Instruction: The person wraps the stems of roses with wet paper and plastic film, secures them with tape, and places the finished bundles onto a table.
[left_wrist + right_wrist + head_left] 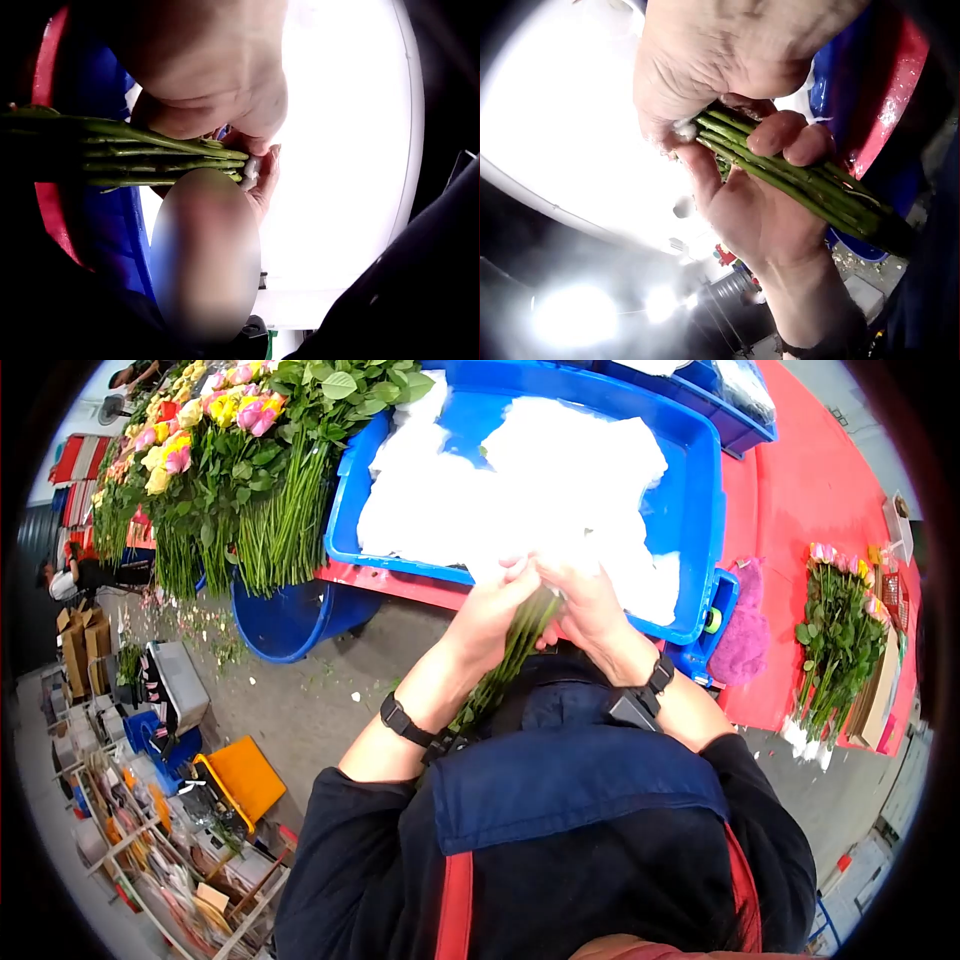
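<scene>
From where I stand, no lettering, label, brand, number or sign can be read anywhere here.

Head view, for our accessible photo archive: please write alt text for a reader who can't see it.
A person's left hand and right hand hold green stems at the near edge of a blue tray heaped with white material, on a red table. Large rose bunches fill the upper left; a smaller rose bunch lies at the right.
</scene>
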Available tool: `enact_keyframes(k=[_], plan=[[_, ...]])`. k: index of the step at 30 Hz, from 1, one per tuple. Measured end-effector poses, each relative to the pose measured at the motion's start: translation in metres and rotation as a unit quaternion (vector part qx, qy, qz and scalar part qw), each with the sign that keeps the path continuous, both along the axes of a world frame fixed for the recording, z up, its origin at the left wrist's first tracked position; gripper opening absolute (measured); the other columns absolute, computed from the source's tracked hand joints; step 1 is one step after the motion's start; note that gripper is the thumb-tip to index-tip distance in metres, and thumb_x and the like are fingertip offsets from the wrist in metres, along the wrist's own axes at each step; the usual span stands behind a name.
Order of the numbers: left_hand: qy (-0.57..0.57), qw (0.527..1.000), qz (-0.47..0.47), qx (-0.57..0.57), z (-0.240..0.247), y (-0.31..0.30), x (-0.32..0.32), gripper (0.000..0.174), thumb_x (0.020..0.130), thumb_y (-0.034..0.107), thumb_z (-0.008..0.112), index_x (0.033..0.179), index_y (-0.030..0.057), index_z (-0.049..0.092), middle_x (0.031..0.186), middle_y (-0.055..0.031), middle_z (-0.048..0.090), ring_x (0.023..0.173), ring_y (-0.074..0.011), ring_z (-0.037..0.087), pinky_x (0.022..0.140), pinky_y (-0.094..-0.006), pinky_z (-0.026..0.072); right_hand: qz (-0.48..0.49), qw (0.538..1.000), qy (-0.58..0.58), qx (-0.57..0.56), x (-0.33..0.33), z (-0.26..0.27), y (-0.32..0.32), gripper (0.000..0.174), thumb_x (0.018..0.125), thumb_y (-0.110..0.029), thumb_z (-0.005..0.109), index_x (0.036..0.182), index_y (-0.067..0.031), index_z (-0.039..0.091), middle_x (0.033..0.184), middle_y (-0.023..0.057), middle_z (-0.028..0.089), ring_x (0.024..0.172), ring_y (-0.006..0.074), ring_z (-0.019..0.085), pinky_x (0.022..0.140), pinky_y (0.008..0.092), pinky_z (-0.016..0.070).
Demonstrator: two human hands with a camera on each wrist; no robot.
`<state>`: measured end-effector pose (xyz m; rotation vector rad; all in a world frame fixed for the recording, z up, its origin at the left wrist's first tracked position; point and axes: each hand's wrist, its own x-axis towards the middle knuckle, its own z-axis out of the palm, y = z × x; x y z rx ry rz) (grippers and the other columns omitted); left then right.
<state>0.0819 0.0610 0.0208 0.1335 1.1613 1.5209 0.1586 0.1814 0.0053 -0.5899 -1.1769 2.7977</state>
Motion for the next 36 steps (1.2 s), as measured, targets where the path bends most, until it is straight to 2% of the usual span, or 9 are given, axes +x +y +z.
enact_keyframes(k=[8,10,12,15,24,26,30,34,36], plan=[[0.112,0.985,0.128,0.001,0.012,-0.034,-0.038,0.017,0.094,0.02,0.059,0.094,0.0032,0.059,0.084,-0.0121,0.067,0.056,-0.0159,0.061,0.049,-0.0257,0.0481,0.003,0.986,0.066,0.155,-0.03,-0.007,0.015,0.045,0.085,-0.029,0.069,0.118,0.0006,0.06,0.104,0.0061,0.064,0.093,0.0142,0.059,0.078,0.0261,0.0481],[0.114,0.982,0.153,0.007,0.009,-0.047,-0.06,0.018,0.093,0.021,0.06,0.095,0.0028,0.06,0.085,-0.0121,0.067,0.057,-0.0168,0.062,0.049,-0.0261,0.0486,-0.076,0.903,0.022,0.423,-0.03,-0.018,0.04,0.039,0.08,-0.025,0.074,0.111,-0.0019,0.064,0.109,0.0102,0.065,0.095,0.0218,0.062,0.085,0.0315,0.0483],[0.114,0.982,0.152,0.008,0.008,-0.059,-0.077,0.021,0.091,0.022,0.064,0.095,0.0011,0.059,0.082,-0.0107,0.065,0.057,-0.0178,0.063,0.049,-0.0271,0.05,-0.022,0.735,-0.055,0.676,-0.02,-0.027,0.046,0.035,0.076,-0.024,0.074,0.104,-0.0044,0.067,0.102,0.0138,0.064,0.095,0.029,0.061,0.087,0.0377,0.0469],[0.12,0.98,0.159,-0.011,0.008,-0.063,-0.086,0.021,0.09,0.021,0.065,0.094,0.001,0.059,0.076,-0.0084,0.064,0.055,-0.0177,0.062,0.047,-0.0268,0.0487,0.05,0.622,-0.051,0.78,-0.014,-0.035,0.022,0.031,0.074,-0.022,0.073,0.098,-0.0049,0.068,0.091,0.0126,0.063,0.091,0.0303,0.058,0.084,0.0405,0.0451],[0.101,0.987,0.122,-0.041,0.003,-0.059,-0.078,0.016,0.09,0.014,0.062,0.096,0.0003,0.059,0.076,-0.0074,0.063,0.053,-0.0154,0.059,0.047,-0.0256,0.0478,-0.007,0.583,-0.085,0.808,-0.03,-0.036,0.005,0.019,0.072,-0.024,0.068,0.079,-0.0065,0.068,0.08,0.0135,0.063,0.082,0.0333,0.059,0.074,0.047,0.0438],[0.085,0.982,0.161,-0.048,0.001,-0.055,-0.073,0.015,0.09,0.011,0.061,0.097,-0.0013,0.059,0.077,-0.0076,0.062,0.056,-0.0163,0.059,0.047,-0.028,0.0483,0.034,0.583,-0.092,0.807,-0.04,-0.055,0.007,0.018,0.073,-0.024,0.067,0.076,-0.0058,0.068,0.073,0.0132,0.063,0.073,0.0351,0.06,0.071,0.049,0.0445],[0.101,0.986,0.13,0.006,0.009,-0.055,-0.07,0.008,0.093,0.008,0.055,0.093,-0.0003,0.054,0.072,-0.0087,0.058,0.051,-0.0208,0.057,0.046,-0.0312,0.0475,-0.179,0.672,0.014,0.718,-0.041,-0.024,0.015,0.015,0.083,-0.013,0.062,0.086,0.0004,0.066,0.078,0.0143,0.066,0.074,0.0284,0.064,0.069,0.0384,0.0507],[0.1,0.989,0.095,0.05,0.014,-0.061,-0.068,0.014,0.094,0.012,0.054,0.099,-0.0011,0.053,0.074,-0.0102,0.059,0.052,-0.0231,0.058,0.047,-0.0335,0.0482,-0.167,0.914,0.067,0.363,-0.036,0.017,0.012,0.02,0.095,-0.016,0.056,0.101,0.0013,0.064,0.081,0.0,0.062,0.073,0.0069,0.056,0.068,0.024,0.0478],[0.082,0.991,0.061,0.083,0.013,-0.062,-0.068,0.023,0.095,0.014,0.053,0.11,-0.0035,0.052,0.081,-0.0111,0.061,0.057,-0.0241,0.06,0.05,-0.0329,0.0488,-0.083,0.954,0.049,0.283,-0.034,0.033,0.01,0.02,0.095,-0.017,0.055,0.1,-0.0003,0.065,0.08,0.0001,0.063,0.072,0.007,0.056,0.069,0.0236,0.0478]])
